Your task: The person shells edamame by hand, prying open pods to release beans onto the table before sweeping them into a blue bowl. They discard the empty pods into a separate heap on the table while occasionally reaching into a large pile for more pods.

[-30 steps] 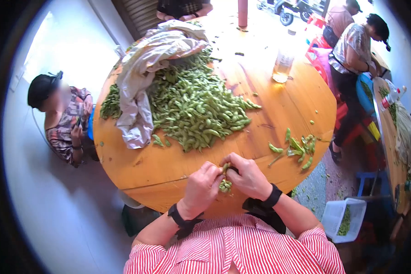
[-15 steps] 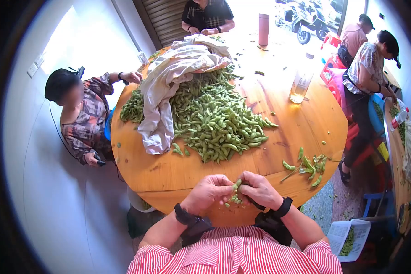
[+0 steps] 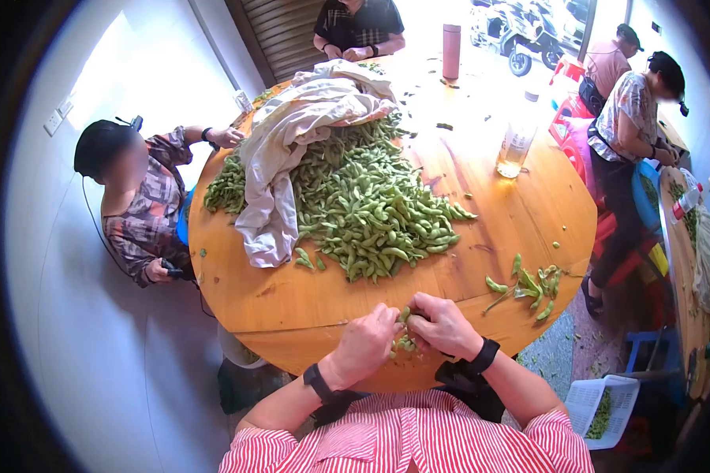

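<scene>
Hands pinch one pod at the near table edge

Both hands meet over the near rim of the round wooden table point(image 3: 465, 213). The left hand point(image 3: 364, 345) and the right hand point(image 3: 447, 325) have their fingers closed narrow on one pod point(image 3: 405, 315), held between them; a few green bits point(image 3: 405, 344) show just below it, too small to tell apart. Each wrist wears one dark band.

One big pile point(image 3: 371, 209) of pods covers the middle of the table, well apart from the hands. One pale cloth point(image 3: 292, 134) lies over the pile's far left side and hangs down beside it. One small heap point(image 3: 528, 282) of roughly eight pods lies near the right hand. Loose pods dot the bare wood. One glass point(image 3: 515, 150) stands on the far right and one red flask point(image 3: 450, 39) at the far edge.

Four other people are in view: one person point(image 3: 134, 197) seated at the left, one point(image 3: 359, 24) at the far side, two point(image 3: 631, 102) standing at the right. One white basket point(image 3: 599, 402) sits on the floor at the lower right.
</scene>
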`<control>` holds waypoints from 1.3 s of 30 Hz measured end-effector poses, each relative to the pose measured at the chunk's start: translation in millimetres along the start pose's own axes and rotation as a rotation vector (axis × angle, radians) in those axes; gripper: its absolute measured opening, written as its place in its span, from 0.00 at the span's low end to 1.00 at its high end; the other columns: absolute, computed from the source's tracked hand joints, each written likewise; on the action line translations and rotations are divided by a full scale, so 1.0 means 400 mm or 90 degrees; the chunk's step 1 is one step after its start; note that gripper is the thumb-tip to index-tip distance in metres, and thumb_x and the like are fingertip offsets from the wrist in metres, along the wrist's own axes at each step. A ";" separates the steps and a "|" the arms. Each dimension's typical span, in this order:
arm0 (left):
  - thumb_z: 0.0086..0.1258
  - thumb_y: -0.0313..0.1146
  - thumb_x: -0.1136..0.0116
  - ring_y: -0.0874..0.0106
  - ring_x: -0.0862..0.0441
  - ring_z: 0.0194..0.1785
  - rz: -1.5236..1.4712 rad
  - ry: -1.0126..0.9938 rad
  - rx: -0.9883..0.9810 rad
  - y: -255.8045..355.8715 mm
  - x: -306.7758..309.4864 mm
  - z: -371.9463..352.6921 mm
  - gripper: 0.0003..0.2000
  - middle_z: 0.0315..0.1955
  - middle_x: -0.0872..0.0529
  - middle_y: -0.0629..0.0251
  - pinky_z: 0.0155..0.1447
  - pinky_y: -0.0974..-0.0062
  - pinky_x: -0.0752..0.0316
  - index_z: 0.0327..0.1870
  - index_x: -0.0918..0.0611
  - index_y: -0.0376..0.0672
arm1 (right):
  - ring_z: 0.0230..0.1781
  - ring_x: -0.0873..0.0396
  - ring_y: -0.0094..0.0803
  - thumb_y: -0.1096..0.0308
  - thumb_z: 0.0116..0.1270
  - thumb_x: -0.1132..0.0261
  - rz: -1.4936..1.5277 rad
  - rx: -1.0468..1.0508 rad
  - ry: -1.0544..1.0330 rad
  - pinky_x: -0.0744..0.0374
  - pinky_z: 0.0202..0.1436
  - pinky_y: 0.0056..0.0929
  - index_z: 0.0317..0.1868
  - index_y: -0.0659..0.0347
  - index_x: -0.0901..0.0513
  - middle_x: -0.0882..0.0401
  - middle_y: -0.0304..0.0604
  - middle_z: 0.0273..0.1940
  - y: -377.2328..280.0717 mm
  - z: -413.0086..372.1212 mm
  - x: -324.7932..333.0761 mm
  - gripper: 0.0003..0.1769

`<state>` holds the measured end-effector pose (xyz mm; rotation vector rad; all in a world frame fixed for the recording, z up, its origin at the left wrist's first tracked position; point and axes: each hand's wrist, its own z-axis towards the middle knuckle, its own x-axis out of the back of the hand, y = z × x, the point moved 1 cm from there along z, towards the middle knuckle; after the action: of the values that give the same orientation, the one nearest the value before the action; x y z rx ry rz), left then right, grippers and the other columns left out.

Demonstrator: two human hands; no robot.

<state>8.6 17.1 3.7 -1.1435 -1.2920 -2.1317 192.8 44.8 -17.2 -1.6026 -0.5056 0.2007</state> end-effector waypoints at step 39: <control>0.76 0.30 0.43 0.85 0.28 0.30 -0.293 -0.041 0.297 -0.069 -0.005 -0.029 0.08 0.27 0.19 0.74 0.33 0.81 0.32 0.43 0.18 0.32 | 0.29 0.16 0.51 0.70 0.64 0.36 -0.517 0.162 0.083 0.20 0.32 0.46 0.44 0.62 0.22 0.18 0.55 0.28 -0.008 0.015 -0.024 0.10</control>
<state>-14.2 20.6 -15.7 -0.7737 -2.1061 -1.9195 181.0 46.2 -16.5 -1.0544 -0.9432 -0.4329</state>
